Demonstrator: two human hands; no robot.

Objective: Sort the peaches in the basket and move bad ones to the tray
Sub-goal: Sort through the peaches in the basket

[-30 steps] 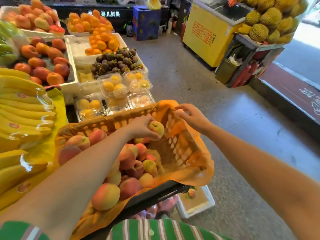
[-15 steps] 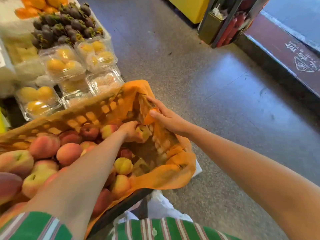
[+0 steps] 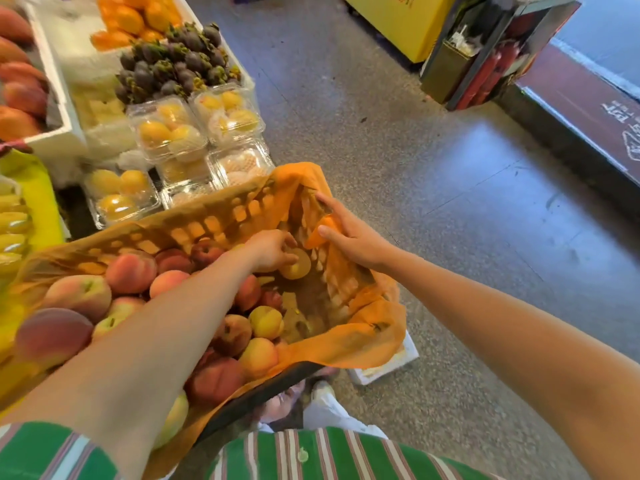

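- A green striped shirt [image 3: 329, 455] fills the bottom edge; the basket [image 3: 263, 393] sits just in front of it, its dark near rim tilted towards the person.
- Below the basket's right corner a white tray [image 3: 388, 367] lies on the floor [image 3: 433, 168]. Only one corner of it shows, so I cannot tell how many bad fruit it holds.
- Most of the peaches [image 3: 79, 296] are heaped in the left and near part of the basket, far too many to call the sorting close to done.
- At the right end the bottom of the basket [image 3: 308, 299] shows bare, which suggests that end has been worked through or emptied.
- The left hand [image 3: 272, 251] reaches across the heap, its fingers curled over a yellow peach [image 3: 298, 268] low against the far right corner. The peach is inside the basket, well apart from the tray.
- The right hand [image 3: 353, 235] pinches a fold of the orange cloth [image 3: 374, 337] that lines the basket, thumb on top, at the right end wall.
- Judged from this, the step in hand is checking one fruit; if bad, it has yet to go over the rim and down to the tray.
- Beyond lie clear boxes [image 3: 166, 133] of yellow fruit, dark purple fruit [image 3: 180, 64] and oranges [image 3: 138, 19], none of them part of the job.
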